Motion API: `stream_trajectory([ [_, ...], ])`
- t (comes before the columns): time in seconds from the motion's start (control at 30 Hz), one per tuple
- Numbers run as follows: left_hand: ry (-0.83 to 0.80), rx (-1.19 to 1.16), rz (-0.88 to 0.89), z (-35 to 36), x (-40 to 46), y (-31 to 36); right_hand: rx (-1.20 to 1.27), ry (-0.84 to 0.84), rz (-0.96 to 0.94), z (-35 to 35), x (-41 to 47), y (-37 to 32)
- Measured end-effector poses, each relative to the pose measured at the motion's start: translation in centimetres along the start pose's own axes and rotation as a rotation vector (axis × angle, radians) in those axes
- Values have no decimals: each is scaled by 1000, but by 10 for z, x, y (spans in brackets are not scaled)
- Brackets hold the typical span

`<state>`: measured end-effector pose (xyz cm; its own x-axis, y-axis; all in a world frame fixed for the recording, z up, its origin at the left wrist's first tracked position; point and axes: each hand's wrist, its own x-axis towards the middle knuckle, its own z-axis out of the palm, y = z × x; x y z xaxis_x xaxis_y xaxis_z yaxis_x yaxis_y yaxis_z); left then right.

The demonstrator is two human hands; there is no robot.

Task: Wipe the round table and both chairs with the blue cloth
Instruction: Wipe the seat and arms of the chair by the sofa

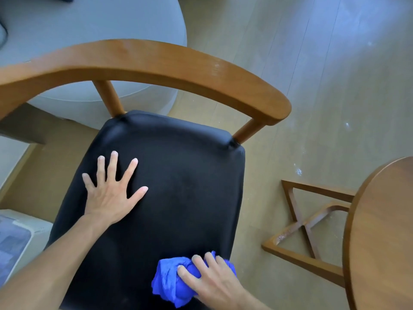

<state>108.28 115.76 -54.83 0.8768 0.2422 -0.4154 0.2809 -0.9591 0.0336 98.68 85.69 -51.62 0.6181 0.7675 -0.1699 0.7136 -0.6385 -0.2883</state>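
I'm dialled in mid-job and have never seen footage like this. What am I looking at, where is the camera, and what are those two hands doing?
There is no machine here: a person works with bare hands, and the single camera sits on their head, looking down. Below is a chair with a black seat and a curved wooden backrest. The left hand lies flat on the seat, fingers spread, holding nothing. The right hand presses a bunched blue cloth onto the seat's near edge. At the right edge you see part of the round wooden table and its crossed base on the floor. A grey upholstered piece sits beyond the chair.
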Motion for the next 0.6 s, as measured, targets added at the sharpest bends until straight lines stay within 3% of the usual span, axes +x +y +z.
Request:
stream_trajectory([
  [0.1, -4, 8, -7, 0, 1, 2, -109, 37, -34, -31, 46, 58],
  [0.27, 19, -6, -1, 7, 3, 1, -135, 140, 507, -75, 141, 159],
  [0.4, 2, 13, 2, 10, 3, -1, 103, 226, 764, -59, 136, 116],
  [0.47, -9, 4, 2, 7, 3, -1, 161, 166, 639, -38, 100, 53],
  [0.53, -24, -10, -4, 4, 1, 0, 177, -1, 340, -20, 56, -11],
  [0.6, -27, -32, -10, 2, -1, 1, 150, -122, 191, -10, 33, -33],
])
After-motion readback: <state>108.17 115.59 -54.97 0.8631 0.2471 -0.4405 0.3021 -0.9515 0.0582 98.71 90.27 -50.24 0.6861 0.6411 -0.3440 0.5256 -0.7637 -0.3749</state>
